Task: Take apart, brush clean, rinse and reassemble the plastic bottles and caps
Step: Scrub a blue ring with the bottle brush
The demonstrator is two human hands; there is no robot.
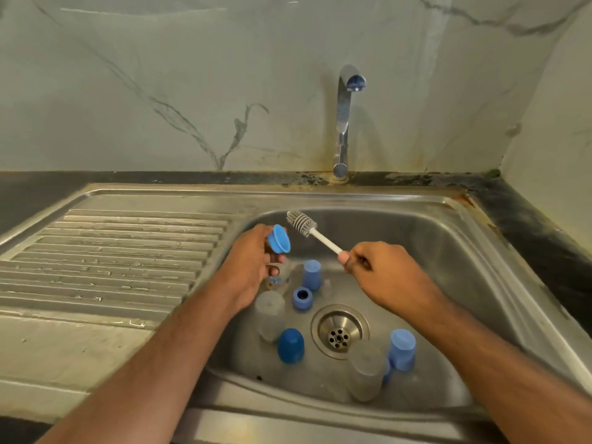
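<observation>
Both forearms come in from the bottom edge, and we're over the sink point(480, 238) now. Left hand point(253, 264) has its grip clamped on a small clear bottle point(278, 273) w/ a blue cap point(279, 239) on top, held up above the basin floor, cap tilted toward the brush. Right hand point(381, 270) has its fingers wrapped tight round the white handle of the bottle brush point(312, 231), bristle head up and left, just beside that cap but not touching it.

Down in the basin it's a spread of parts: a frosted cup point(269, 315) and a dark blue cap point(291, 346) left of the drain point(339, 331), two lighter blue caps point(307, 285) behind it, another frosted piece point(366, 371) and a pale blue cap point(402, 349) on the right. So some disassembly looks done already.

Tap point(347, 91) shows no water running. We'd call this the brush-clean step, early-to-mid task, since nothing looks reassembled yet.

Whether the held cap is screwed on or just sitting loose, can't tell, the hand blurs it.

Next move, by our read: either twist that cap off first, or bring the bristles onto it and scrub. Needs a firm left hold and a short, controlled brush stroke, bc the bottle is small and likely wet.
</observation>
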